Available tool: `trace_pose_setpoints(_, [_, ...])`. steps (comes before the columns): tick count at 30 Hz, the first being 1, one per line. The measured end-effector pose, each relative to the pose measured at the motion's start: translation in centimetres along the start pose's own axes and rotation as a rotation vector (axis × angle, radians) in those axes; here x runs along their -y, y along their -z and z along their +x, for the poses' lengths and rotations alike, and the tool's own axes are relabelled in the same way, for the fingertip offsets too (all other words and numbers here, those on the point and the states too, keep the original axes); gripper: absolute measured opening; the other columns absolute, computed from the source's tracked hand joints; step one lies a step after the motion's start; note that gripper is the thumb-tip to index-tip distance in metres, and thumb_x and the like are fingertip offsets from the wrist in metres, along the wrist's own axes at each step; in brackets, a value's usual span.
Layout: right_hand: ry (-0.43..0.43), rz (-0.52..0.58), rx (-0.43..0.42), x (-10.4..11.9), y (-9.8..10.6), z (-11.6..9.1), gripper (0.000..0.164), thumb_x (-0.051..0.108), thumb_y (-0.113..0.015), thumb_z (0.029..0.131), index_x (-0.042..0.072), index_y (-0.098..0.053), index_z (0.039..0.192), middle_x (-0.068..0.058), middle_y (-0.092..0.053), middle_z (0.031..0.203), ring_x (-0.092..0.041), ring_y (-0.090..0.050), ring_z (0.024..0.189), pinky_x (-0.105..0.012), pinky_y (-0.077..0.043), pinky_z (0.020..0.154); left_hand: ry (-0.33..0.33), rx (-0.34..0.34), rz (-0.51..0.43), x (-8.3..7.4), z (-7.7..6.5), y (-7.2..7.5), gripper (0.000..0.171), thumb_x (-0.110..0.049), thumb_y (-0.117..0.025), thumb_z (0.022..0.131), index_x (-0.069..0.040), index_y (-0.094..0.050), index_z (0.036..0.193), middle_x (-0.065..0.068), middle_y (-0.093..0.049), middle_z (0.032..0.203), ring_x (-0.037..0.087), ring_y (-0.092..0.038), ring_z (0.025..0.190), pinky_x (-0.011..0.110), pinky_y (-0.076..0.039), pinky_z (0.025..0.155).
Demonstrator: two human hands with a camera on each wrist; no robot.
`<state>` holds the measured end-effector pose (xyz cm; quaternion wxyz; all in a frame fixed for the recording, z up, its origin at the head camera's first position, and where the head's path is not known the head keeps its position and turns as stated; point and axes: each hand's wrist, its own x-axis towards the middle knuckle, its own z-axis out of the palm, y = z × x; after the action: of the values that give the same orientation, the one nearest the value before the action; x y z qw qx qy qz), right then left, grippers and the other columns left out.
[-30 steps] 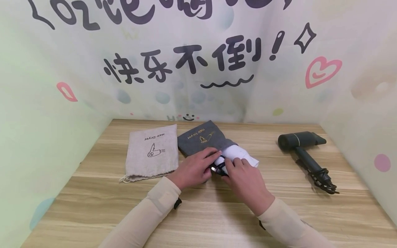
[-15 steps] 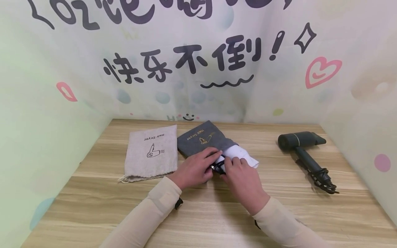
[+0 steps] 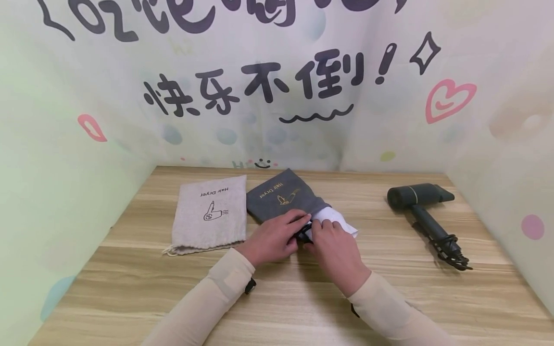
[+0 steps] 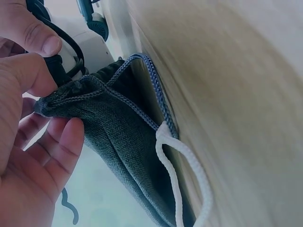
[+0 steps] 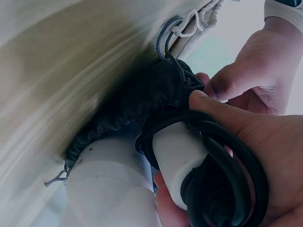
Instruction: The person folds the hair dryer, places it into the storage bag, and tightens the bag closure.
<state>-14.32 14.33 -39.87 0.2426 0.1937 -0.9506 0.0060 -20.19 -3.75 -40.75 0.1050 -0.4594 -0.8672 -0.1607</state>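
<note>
A dark grey drawstring bag (image 3: 277, 192) marked "Hair Dryer" lies near the back middle of the table. Its mouth surrounds part of a white hair dryer (image 3: 334, 219), whose near end sticks out to the right. Black cord (image 5: 246, 156) is looped round the dryer's white handle (image 5: 177, 158). My left hand (image 3: 270, 240) pinches the bag's rim, thumb on one side and fingers on the other in the left wrist view. My right hand (image 3: 339, 252) grips the corded handle, its thumb right at the bag's rim. The dryer's inner part is hidden by the bag.
A beige drawstring bag (image 3: 209, 214), also printed "Hair Dryer", lies flat to the left of the grey one. At the right of the wooden table (image 3: 277, 307) lies a black hair dryer (image 3: 421, 194) with its cord wound round the handle. A printed cloth (image 3: 242, 134) hangs behind.
My right hand has moved slightly left with the white hair dryer, and less of the dryer shows outside the grey bag. My left hand has stayed at the rim.
</note>
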Motion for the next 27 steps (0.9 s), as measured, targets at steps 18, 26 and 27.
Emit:
trace_pose_setpoints(18, [-0.041,0.039,0.058,0.41,-0.14,0.27,0.044,0.028,-0.088,0.073,-0.004,-0.061,0.085,-0.01,-0.054,0.07,-0.027,-0.054,0.061,-0.037,-0.05,0.055,0.036,-0.018,-0.026,-0.14,0.04,0.0,0.061,-0.007,-0.066,0.084,-0.005,-0.052,0.143,0.007,-0.053,0.137,0.019,-0.061,0.113,0.031,-0.051,0.09])
trace_pose_setpoints(26, [0.025,0.167,0.059,-0.06,-0.02,-0.07,0.046,0.026,-0.088,0.074,-0.004,-0.058,0.093,-0.009,-0.056,0.074,-0.028,-0.059,0.068,-0.04,-0.051,0.065,0.086,-0.037,-0.032,0.17,-0.23,-0.3,0.06,-0.007,-0.067,0.084,-0.007,-0.055,0.142,0.005,-0.054,0.135,0.018,-0.061,0.111,0.032,-0.052,0.087])
trace_pose_setpoints(27, [0.036,0.177,0.063,-0.14,0.05,-0.13,0.046,0.026,-0.087,0.075,-0.004,-0.059,0.095,-0.01,-0.057,0.076,-0.028,-0.06,0.07,-0.04,-0.051,0.067,0.087,-0.037,-0.029,0.27,-0.26,-0.33,0.059,-0.006,-0.067,0.084,-0.007,-0.055,0.141,0.005,-0.055,0.135,0.018,-0.061,0.111,0.032,-0.052,0.087])
